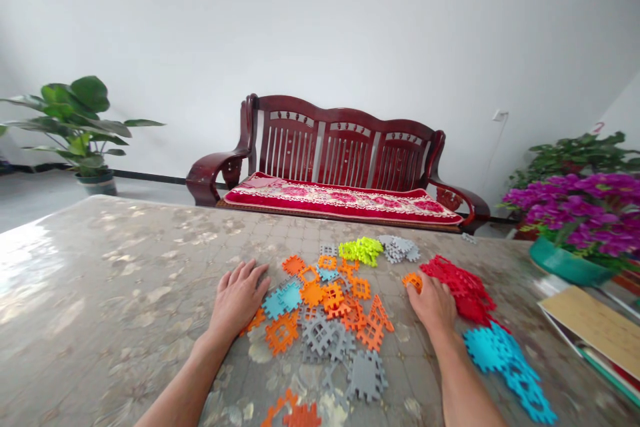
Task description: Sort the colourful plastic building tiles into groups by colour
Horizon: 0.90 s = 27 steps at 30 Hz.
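My left hand (239,299) lies flat on the table with its fingers stretched out, beside the left edge of a mixed heap of notched plastic building pieces. Nearest to it are a light-blue piece (283,300) and an orange piece partly under the hand. In my right hand (434,303) an orange notched building piece (411,279) is pinched between thumb and fingers, low over the table. Orange window-shaped pieces (281,332) and grey pieces (327,339) fill the heap between my hands. A red pile (463,290) of pieces lies just right of my right hand.
Yellow-green pieces (361,251) and grey pieces (399,248) form piles at the table's far side. Bright-blue pieces (507,367) lie at right, near a cardboard-topped stack (595,320) and a purple flower pot (570,261). A wooden bench (345,153) stands behind the table (125,293).
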Each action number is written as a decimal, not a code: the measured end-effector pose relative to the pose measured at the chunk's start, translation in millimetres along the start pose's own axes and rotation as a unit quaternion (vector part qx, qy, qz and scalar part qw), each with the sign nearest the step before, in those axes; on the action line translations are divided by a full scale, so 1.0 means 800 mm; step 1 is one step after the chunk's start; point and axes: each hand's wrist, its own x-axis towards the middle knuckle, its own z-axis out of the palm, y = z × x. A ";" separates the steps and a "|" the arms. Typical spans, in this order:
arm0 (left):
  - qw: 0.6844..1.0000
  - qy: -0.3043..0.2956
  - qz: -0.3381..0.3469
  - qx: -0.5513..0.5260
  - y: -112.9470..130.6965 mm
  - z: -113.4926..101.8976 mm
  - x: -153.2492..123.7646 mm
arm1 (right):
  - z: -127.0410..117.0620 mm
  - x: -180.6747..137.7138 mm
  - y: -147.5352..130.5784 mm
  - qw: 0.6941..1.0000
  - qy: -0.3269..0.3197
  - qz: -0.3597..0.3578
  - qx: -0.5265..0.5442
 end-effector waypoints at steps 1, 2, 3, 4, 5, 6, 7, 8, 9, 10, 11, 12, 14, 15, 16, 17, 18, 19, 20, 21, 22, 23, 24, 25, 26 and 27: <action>1.000 0.000 0.000 -0.003 -0.001 0.001 0.001 | 0.000 0.000 0.000 1.000 0.005 0.005 -0.003; 1.000 0.000 0.001 -0.005 -0.002 0.003 0.001 | -0.001 -0.001 0.000 1.000 0.014 0.010 -0.001; 1.000 0.002 0.001 -0.008 -0.003 0.004 0.001 | -0.002 -0.002 -0.002 1.000 0.027 0.011 0.006; 1.000 0.003 0.000 -0.010 -0.003 0.004 0.001 | -0.004 -0.003 -0.005 0.999 0.043 0.007 0.020; 1.000 0.005 0.000 -0.012 -0.003 0.005 0.001 | -0.007 -0.004 -0.010 0.997 0.057 -0.005 0.041; 1.000 0.007 0.000 -0.014 -0.003 0.004 0.001 | -0.010 -0.006 -0.017 0.995 0.065 -0.027 0.071; 1.000 0.008 0.000 -0.015 -0.003 0.004 0.001 | -0.014 -0.009 -0.026 0.990 0.065 -0.056 0.108; 1.000 0.009 0.000 -0.015 -0.002 0.003 0.000 | -0.018 -0.013 -0.037 0.983 0.055 -0.090 0.149; 1.000 0.009 0.000 -0.015 -0.002 0.003 0.000 | -0.022 -0.018 -0.050 0.973 0.035 -0.127 0.190; 1.000 0.010 0.001 -0.016 -0.001 0.002 -0.001 | -0.026 -0.023 -0.063 0.962 0.011 -0.158 0.225; 1.000 0.011 0.001 -0.017 -0.001 0.002 -0.001 | -0.030 -0.029 -0.076 0.951 -0.015 -0.184 0.247; 1.000 0.012 0.001 -0.019 -0.001 0.002 -0.001 | -0.032 -0.034 -0.089 0.944 -0.037 -0.203 0.259; 1.000 0.016 0.002 -0.020 -0.002 0.002 -0.001 | -0.035 -0.043 -0.109 0.937 -0.067 -0.217 0.265; 1.000 0.017 0.003 -0.020 -0.002 0.002 -0.001 | -0.036 -0.046 -0.116 0.937 -0.076 -0.217 0.264; 1.000 0.019 0.003 -0.019 -0.002 0.003 -0.001 | -0.035 -0.047 -0.120 0.938 -0.081 -0.214 0.261; 1.000 0.020 0.004 -0.018 -0.003 0.003 -0.001 | -0.034 -0.047 -0.123 0.939 -0.086 -0.212 0.258; 1.000 0.019 0.004 -0.018 -0.003 0.003 0.000 | -0.033 -0.046 -0.124 0.939 -0.090 -0.211 0.256; 1.000 0.018 0.004 -0.017 -0.003 0.003 0.000 | -0.031 -0.045 -0.124 0.939 -0.094 -0.211 0.254; 1.000 0.016 0.004 -0.016 -0.003 0.003 0.000 | -0.029 -0.043 -0.122 0.939 -0.097 -0.211 0.255; 1.000 0.014 0.005 -0.015 -0.003 0.003 0.000 | -0.027 -0.041 -0.121 0.938 -0.097 -0.209 0.259; 1.000 0.013 0.006 -0.014 -0.003 0.003 0.000 | -0.025 -0.039 -0.119 0.937 -0.096 -0.206 0.267; 1.000 0.012 0.007 -0.012 -0.003 0.003 -0.001 | -0.024 -0.037 -0.118 0.935 -0.094 -0.202 0.278; 1.000 0.011 0.008 -0.009 -0.002 0.002 -0.001 | -0.023 -0.037 -0.117 0.932 -0.090 -0.198 0.291; 1.000 0.012 0.008 -0.006 -0.002 0.002 -0.001 | -0.022 -0.036 -0.116 0.928 -0.085 -0.195 0.307; 1.000 0.012 0.009 -0.004 -0.002 0.001 -0.001 | -0.021 -0.036 -0.116 0.923 -0.080 -0.192 0.324; 1.000 0.013 0.009 -0.002 -0.002 0.001 -0.001 | -0.020 -0.036 -0.116 0.917 -0.074 -0.188 0.343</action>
